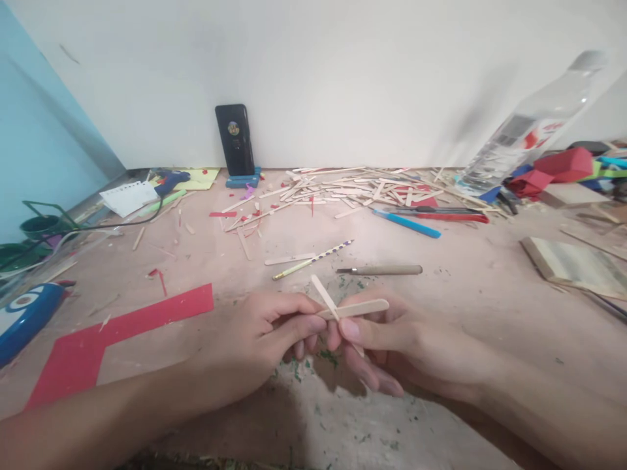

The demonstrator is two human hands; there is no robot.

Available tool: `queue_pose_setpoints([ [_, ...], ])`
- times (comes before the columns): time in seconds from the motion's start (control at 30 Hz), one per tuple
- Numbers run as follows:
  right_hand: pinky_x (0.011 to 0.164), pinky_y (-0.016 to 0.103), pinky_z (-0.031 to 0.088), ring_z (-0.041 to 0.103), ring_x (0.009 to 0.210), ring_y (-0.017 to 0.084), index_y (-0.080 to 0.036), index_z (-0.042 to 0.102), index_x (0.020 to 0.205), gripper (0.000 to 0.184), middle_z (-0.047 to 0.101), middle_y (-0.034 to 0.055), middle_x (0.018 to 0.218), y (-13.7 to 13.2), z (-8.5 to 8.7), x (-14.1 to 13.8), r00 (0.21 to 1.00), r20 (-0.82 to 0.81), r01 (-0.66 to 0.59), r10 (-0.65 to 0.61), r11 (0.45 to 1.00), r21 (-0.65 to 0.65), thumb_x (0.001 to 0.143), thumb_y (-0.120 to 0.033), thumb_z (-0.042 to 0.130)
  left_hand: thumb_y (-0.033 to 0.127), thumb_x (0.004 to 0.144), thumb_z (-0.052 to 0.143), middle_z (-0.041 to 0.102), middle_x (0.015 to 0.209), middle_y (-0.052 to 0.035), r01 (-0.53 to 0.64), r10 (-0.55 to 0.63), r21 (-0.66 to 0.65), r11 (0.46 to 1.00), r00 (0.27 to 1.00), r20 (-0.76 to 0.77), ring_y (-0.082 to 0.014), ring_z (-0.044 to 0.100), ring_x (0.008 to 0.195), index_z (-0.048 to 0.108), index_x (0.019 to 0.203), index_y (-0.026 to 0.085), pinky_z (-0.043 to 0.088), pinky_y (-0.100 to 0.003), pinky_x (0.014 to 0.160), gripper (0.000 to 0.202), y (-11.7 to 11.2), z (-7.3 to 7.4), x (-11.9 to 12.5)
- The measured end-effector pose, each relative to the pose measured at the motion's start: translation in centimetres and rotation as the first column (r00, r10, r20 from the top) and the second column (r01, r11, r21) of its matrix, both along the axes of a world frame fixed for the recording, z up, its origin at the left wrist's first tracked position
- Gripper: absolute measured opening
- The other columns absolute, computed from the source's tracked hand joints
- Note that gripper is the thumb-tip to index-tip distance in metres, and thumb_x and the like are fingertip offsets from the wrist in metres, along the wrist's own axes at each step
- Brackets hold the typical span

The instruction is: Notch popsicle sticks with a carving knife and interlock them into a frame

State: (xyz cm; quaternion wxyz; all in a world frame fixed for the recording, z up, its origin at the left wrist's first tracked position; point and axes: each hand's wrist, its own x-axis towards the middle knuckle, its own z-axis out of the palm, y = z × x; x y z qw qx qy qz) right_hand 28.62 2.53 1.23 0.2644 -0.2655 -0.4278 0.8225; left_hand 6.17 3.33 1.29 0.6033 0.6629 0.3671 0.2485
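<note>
Two wooden craft sticks cross each other between my hands, just above the table. My left hand [289,326] pinches the left end of the wider craft stick [365,308], which lies almost level. Near the crossing, the thumb and fingers of my right hand [386,333] are closed on the narrower craft stick [321,287], which slants up to the left. Whether the two sticks are joined I cannot tell. Beyond my hands lie a wood-handled carving tool [386,269], a patterned pencil [313,260] and another loose craft stick [284,260].
A heap of craft sticks [343,189] spreads along the wall, near a propped phone [235,140]. Blue tweezers [406,223] lie before it. To the right stand a leaning plastic bottle [533,130] and a wooden block [578,264]. Red paper [157,313] lies left.
</note>
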Motion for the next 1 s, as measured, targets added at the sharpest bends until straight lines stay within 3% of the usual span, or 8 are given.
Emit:
queue_pose_setpoints([
  [0.17, 0.044, 0.018, 0.049, 0.064, 0.051, 0.012, -0.012, 0.073, 0.092, 0.033, 0.071, 0.0069, 0.067, -0.1, -0.2, -0.1, 1.000, 0.005, -0.018, 0.019, 0.999, -0.050, 0.101, -0.042, 0.063, 0.034, 0.103, 0.059, 0.061, 0.070, 0.0015, -0.019, 0.027, -0.065, 0.998, 0.991, 0.131, -0.0087, 0.054, 0.064, 0.073, 0.086, 0.017, 0.043, -0.022, 0.062, 0.028, 0.1, -0.4, 0.3],
  [0.33, 0.041, 0.014, 0.047, 0.053, 0.043, 0.007, -0.010, 0.071, 0.088, 0.033, 0.066, 0.0038, 0.060, 0.1, 0.0, 0.0, 0.999, -0.037, -0.033, 0.030, 0.997, -0.069, 0.102, -0.038, 0.063, 0.036, 0.101, 0.060, 0.063, 0.072, -0.0015, -0.050, 0.066, -0.105, 0.993, 0.985, 0.161, -0.0098, 0.055, 0.062, 0.074, 0.085, 0.015, 0.042, -0.023, 0.059, 0.030, -0.2, -0.5, 0.6],
  [0.53, 0.045, 0.018, 0.052, 0.068, 0.054, 0.013, -0.012, 0.068, 0.088, 0.035, 0.072, 0.0090, 0.071, -0.1, -0.3, -0.2, 0.999, -0.032, -0.045, 0.043, 0.998, -0.054, 0.107, -0.036, 0.052, 0.040, 0.097, 0.063, 0.062, 0.068, -0.0018, -0.119, 0.151, -0.170, 0.978, 0.971, 0.183, -0.0100, 0.053, 0.057, 0.069, 0.081, 0.014, 0.040, -0.023, 0.054, 0.032, -0.2, -0.5, 1.0],
  [0.67, 0.045, 0.017, 0.048, 0.068, 0.057, 0.014, -0.012, 0.070, 0.093, 0.035, 0.073, 0.0096, 0.075, -0.4, -0.2, -0.3, 0.999, 0.036, 0.011, -0.009, 0.999, -0.049, 0.105, -0.042, 0.056, 0.040, 0.098, 0.063, 0.062, 0.069, -0.0015, -0.101, 0.120, -0.127, 0.987, 0.982, 0.147, -0.0104, 0.053, 0.059, 0.070, 0.082, 0.014, 0.041, -0.024, 0.056, 0.031, 0.2, -0.2, 0.6],
  [0.8, 0.043, 0.015, 0.042, 0.053, 0.047, 0.007, -0.014, 0.071, 0.095, 0.029, 0.067, 0.0022, 0.070, -0.5, 0.2, -0.3, 0.992, 0.080, 0.104, -0.100, 0.993, -0.050, 0.100, -0.042, 0.065, 0.040, 0.101, 0.062, 0.056, 0.065, 0.0029, -0.088, 0.090, -0.045, 0.995, 0.994, 0.057, -0.0091, 0.047, 0.059, 0.072, 0.087, 0.017, 0.036, -0.023, 0.057, 0.029, 0.4, 0.3, -0.2],
  [1.0, 0.041, 0.019, 0.031, 0.044, 0.040, 0.006, -0.014, 0.068, 0.087, 0.030, 0.061, -0.0005, 0.059, -0.5, 0.4, -0.5, 0.998, 0.045, 0.040, -0.037, 0.997, -0.059, 0.101, -0.040, 0.064, 0.035, 0.106, 0.052, 0.053, 0.067, 0.0045, 0.022, 0.006, 0.156, 0.988, 0.985, -0.174, -0.0089, 0.047, 0.064, 0.075, 0.092, 0.021, 0.035, -0.023, 0.060, 0.030, 0.1, 1.8, -0.6],
])
